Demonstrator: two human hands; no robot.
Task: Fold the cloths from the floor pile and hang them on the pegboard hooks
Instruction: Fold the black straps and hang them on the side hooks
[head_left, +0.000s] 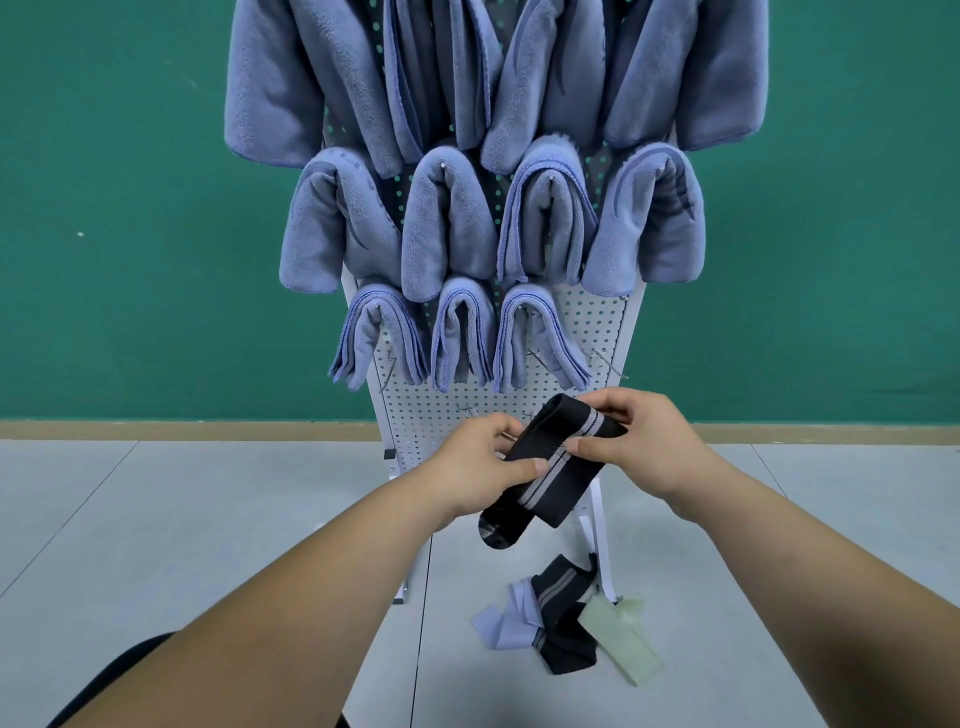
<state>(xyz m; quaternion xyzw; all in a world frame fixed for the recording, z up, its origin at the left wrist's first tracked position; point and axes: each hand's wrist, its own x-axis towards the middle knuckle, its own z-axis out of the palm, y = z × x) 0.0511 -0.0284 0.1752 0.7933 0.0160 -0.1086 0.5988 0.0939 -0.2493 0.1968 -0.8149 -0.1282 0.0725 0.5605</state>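
Two bare forearms reach forward from the bottom edge, and both hands meet on a black sock (569, 480) with grey stripes, held in the air in front of the foot of the board. The left hand (470, 467) pinches the sock's near edge between thumb and curled fingers, while the right hand (644, 447) grips its upper, folded end, thumb on the front and fingers wrapped over the top. The sock is doubled over, its toe end hanging down below the left hand. Beneath it, on the grey tiled floor (208, 519), the pile lies just beside the board's white leg: a lavender cloth (511, 613), a second black striped sock (563, 587) and a pale green cloth (623, 644), overlapping one another. Behind stands the white pegboard (592, 322), leaning slightly, with a few bare wire hooks (605, 358) on its lower right part. Three folded blue towels (462, 332) hang across its lowest filled row, four more (447, 223) above them, and a further row (311, 78) reaches the top edge. A wooden skirting strip (182, 430) and a green wall (104, 208) close the view
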